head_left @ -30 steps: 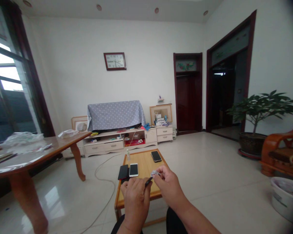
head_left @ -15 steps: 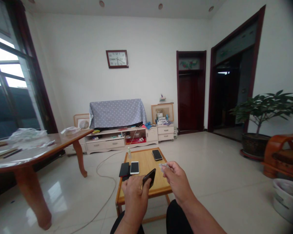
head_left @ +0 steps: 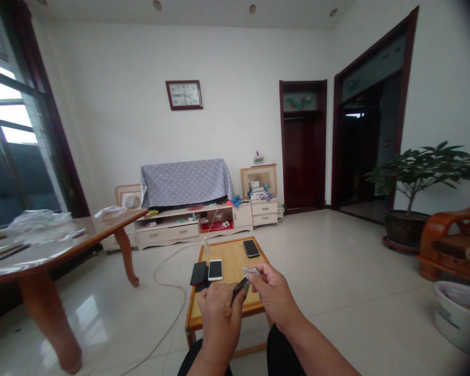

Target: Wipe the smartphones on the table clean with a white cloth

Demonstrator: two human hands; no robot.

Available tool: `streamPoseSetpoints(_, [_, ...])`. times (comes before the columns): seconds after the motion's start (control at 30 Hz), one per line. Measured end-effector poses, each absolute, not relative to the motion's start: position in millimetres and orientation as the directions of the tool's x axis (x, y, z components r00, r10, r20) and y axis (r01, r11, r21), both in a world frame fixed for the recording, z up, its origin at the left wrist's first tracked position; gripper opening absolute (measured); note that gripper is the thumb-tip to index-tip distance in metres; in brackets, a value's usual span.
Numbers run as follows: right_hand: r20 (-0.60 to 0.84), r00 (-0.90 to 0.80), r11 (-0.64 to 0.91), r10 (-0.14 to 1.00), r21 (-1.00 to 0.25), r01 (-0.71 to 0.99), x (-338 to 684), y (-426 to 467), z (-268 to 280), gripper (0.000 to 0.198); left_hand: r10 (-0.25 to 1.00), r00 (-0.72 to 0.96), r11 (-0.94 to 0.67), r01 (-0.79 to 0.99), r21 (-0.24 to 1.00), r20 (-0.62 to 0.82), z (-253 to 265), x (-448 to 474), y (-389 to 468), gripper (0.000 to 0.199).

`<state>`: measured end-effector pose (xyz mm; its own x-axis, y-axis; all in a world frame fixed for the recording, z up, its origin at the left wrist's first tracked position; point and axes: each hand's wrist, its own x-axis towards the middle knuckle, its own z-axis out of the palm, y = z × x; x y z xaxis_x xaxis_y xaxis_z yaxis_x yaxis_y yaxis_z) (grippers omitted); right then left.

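My left hand (head_left: 222, 313) is closed around a dark phone (head_left: 239, 287), seen nearly edge-on and tilted. In the fingers of my right hand (head_left: 272, 290) is a crumpled pale wipe or tissue (head_left: 250, 271), close to the phone's upper end; whether they touch I cannot tell. Both hands are over the near part of a small wooden table (head_left: 231, 250). A white phone (head_left: 215, 270) lies on it beside a black phone or case (head_left: 198, 273). Another dark phone (head_left: 251, 248) is at the far right corner, and a small clear bottle (head_left: 206, 245) stands at the far left.
To the left is a larger brown table (head_left: 117, 218) with plastic bags (head_left: 41, 225) on it. A cable (head_left: 182, 292) runs across the floor. A white TV cabinet (head_left: 184, 232) stands along the wall. At right are a potted plant (head_left: 407, 222), a wooden chair (head_left: 429, 245) and a white bucket (head_left: 456, 318).
My right hand has moved left with the crumpled wipe or tissue, up to the phone. The phone in my left hand has turned more edge-on. The view has shifted slightly.
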<state>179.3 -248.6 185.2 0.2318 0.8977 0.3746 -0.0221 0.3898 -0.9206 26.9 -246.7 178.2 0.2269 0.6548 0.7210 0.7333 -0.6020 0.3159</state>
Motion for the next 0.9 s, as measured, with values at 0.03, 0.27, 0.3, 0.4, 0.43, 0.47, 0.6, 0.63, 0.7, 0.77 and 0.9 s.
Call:
streamPoseSetpoints(0.03, [0.391,0.238,0.396,0.889,-0.918,0.027,177.7,-250.5,185.5,0.025,0.651,0.229,-0.604,0.733,0.311,0.723,176.8,27.1,-246.2,0.014])
streamPoseSetpoints(0.27, [0.449,0.151,0.407,0.881,-0.880,0.244,163.8,-264.2,191.3,0.019,0.637,0.242,-0.607,0.743,0.283,0.732,170.9,26.1,-245.0,0.020])
streamPoseSetpoints(0.3, [0.449,0.171,0.405,0.877,-0.883,0.237,165.9,-262.6,191.9,0.020,0.632,0.247,-0.612,0.740,0.278,0.735,172.0,25.4,-245.6,0.018])
streamPoseSetpoints(0.4, [0.437,0.271,0.387,0.858,-0.896,0.219,173.9,-255.8,193.0,0.025,0.622,0.258,-0.623,0.736,0.266,0.740,176.0,24.0,-246.7,0.010])
streamPoseSetpoints(0.43, [0.435,0.296,0.379,0.851,-0.897,0.228,174.8,-254.6,193.2,0.026,0.620,0.259,-0.623,0.736,0.264,0.741,176.9,24.0,-246.5,0.010])
streamPoseSetpoints(0.47, [0.437,0.305,0.375,0.846,-0.895,0.243,174.1,-254.6,193.2,0.026,0.619,0.259,-0.624,0.735,0.263,0.742,177.3,24.2,-246.1,0.010])
streamPoseSetpoints(0.6, [0.473,0.205,0.406,0.857,-0.864,0.299,161.7,-262.1,192.7,0.021,0.623,0.254,-0.620,0.737,0.269,0.740,175.9,26.0,-244.2,0.016])
streamPoseSetpoints(0.63, [0.477,0.181,0.416,0.860,-0.861,0.294,160.0,-263.3,192.6,0.020,0.622,0.250,-0.618,0.738,0.270,0.742,175.8,26.2,-244.2,0.019])
streamPoseSetpoints(0.7, [0.474,0.186,0.421,0.860,-0.867,0.266,161.9,-262.1,192.8,0.021,0.618,0.249,-0.622,0.735,0.270,0.746,176.5,25.9,-245.0,0.017])
streamPoseSetpoints(0.77, [0.460,0.245,0.407,0.854,-0.882,0.239,169.2,-257.4,193.3,0.024,0.612,0.252,-0.628,0.730,0.268,0.749,178.3,25.1,-246.0,0.012])
streamPoseSetpoints(0.9, [0.453,0.311,0.375,0.835,-0.884,0.279,174.8,-255.2,194.6,0.026,0.613,0.248,-0.627,0.731,0.271,0.750,180.7,25.2,-245.8,0.010])
